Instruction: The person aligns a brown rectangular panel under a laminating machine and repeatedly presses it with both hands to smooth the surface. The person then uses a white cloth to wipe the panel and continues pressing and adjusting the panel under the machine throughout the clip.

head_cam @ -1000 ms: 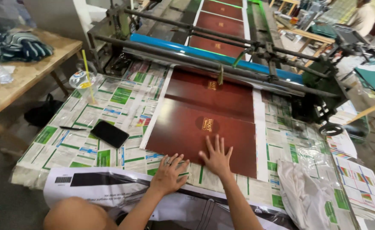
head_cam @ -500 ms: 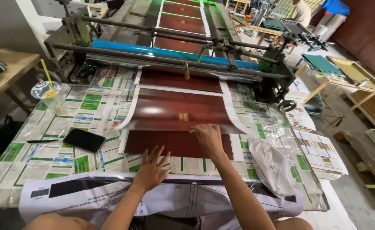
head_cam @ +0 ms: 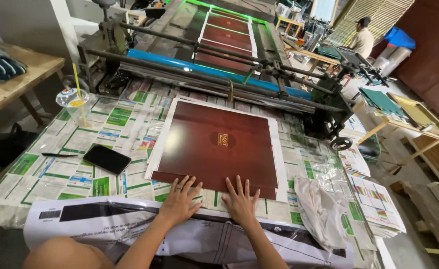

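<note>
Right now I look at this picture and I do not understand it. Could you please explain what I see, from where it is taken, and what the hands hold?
The camera sits on a person's head and looks down. Both hands lie flat, holding nothing: the left hand and the right hand press the near edge of a dark red printed sheet. It lies on a table covered with printed paper, before a roller machine carrying more red sheets. Left are a black phone, a pen and a plastic cup with a straw; right, a white cloth.

Both hands have slid back to the dark red sheet's (head_cam: 218, 147) near edge.
</note>
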